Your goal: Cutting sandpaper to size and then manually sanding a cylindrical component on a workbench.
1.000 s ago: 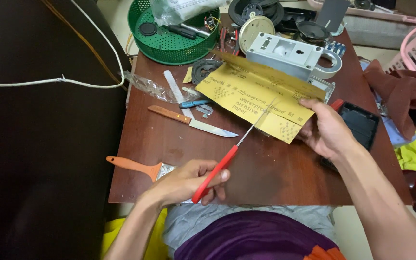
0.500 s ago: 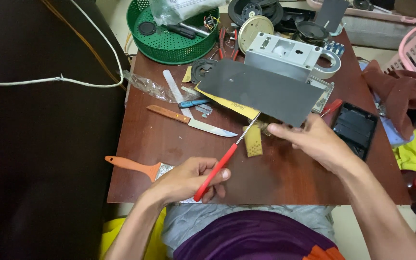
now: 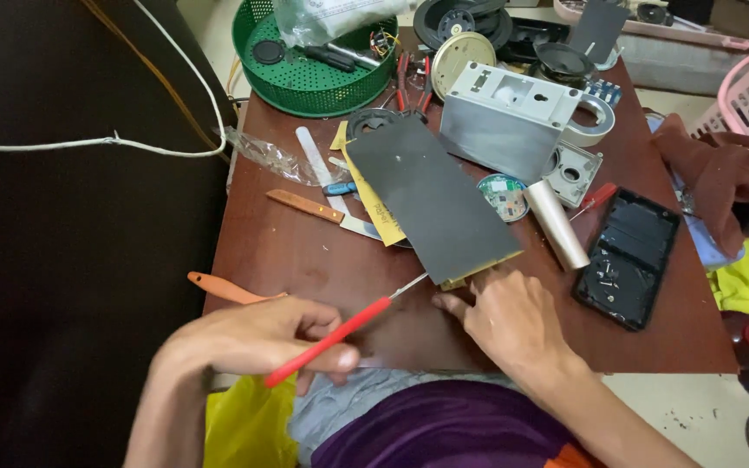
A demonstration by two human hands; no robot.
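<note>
Fingers of the right hand [image 3: 513, 322] lie flat and close together on the table [image 3: 288, 251], their tips pressed against the near end of the dark panel [image 3: 431, 198]. Whether a thumb hooks under that edge cannot be told. Fingers of the left hand [image 3: 257, 338] are curled round the red handle of a screwdriver [image 3: 340, 334], pinching it between thumb and forefinger. Its thin shaft runs up and right, the tip meeting the panel's near corner just beside the right fingertips.

Position: the panel lies dark side up, slanted across the middle of the table, its far end near the green basket [image 3: 305, 82] and its near end at the right hand. A yellow strip shows along its near edge, and a yellow sheet [image 3: 374, 204] pokes out from under its left side.

Progress, as judged: the tool is applied at the corner, so the prying or loosening appears to be only begun there. No part is seen separated from the panel, and no screws lie beside it.

Not verifiable:
- the tip itself, too thin to resolve; whether it is under the edge or only touching is unclear
- the panel's underside
- a knife [image 3: 322, 211], partly covered by the sheet
- an orange handle [image 3: 223, 288], its far end hidden behind the left hand
- items at the back edge, cut off by the frame
</note>
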